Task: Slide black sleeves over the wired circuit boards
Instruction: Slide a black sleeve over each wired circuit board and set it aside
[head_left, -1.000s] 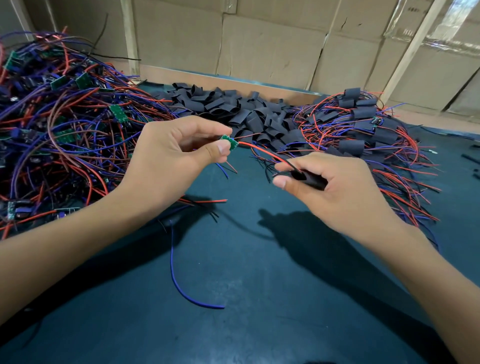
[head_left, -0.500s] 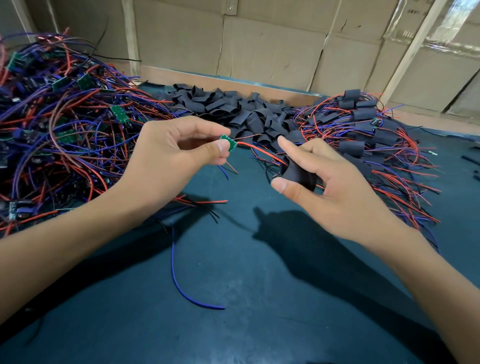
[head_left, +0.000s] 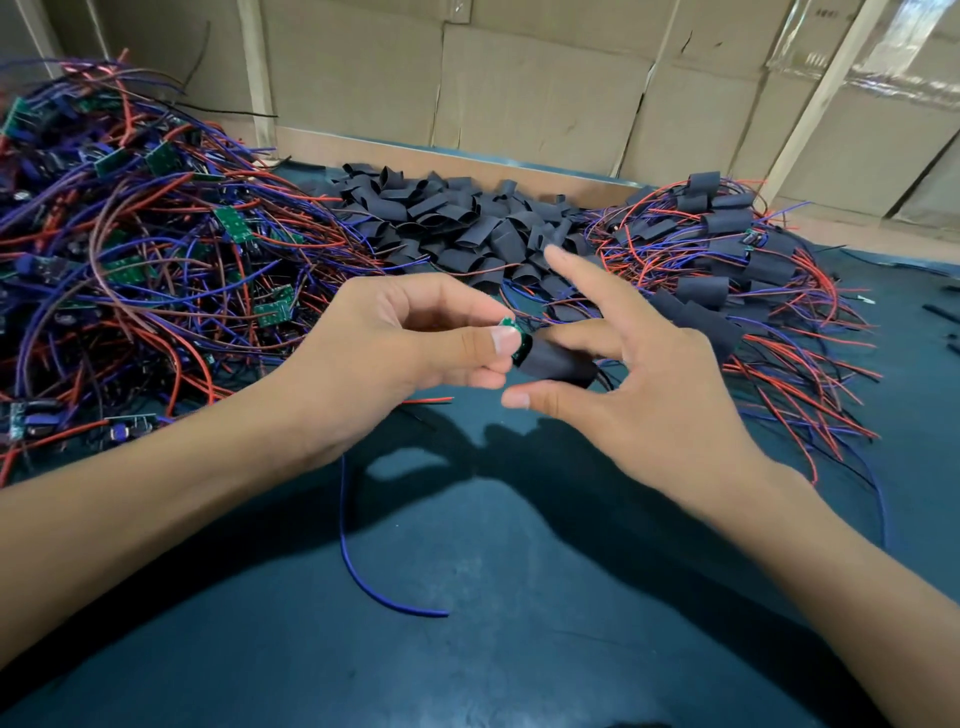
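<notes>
Item in hand: one black sleeve (head_left: 557, 362) on a wired circuit board (head_left: 508, 326), held above the table (head_left: 467, 649), between the two hands.
Left hand (head_left: 395, 353): thumb and forefinger clamped on the green board's bare end, which pokes out at the sleeve's left mouth.
Right hand (head_left: 639, 384): fingers (head_left: 582, 280) spread and mostly straight; middle finger lies along the sleeve, thumb just below it. Looks like a push, not a pinch.
Sleeve axis: long axis runs roughly left to right, dropping a little toward the right; open mouth faces the left hand, leads trail out of the right end.
Step, as judged: sleeve partly on; board not yet covered.
Handling advice: keep board and sleeve in line, hold the board steady, push the sleeve leftward evenly; a skewed board would likely snag the mouth.
Stock, left: heap of unsleeved boards (head_left: 130, 249).
Stock, centre: loose sleeves (head_left: 457, 223).
Finished, right: sleeved boards (head_left: 727, 260).
</notes>
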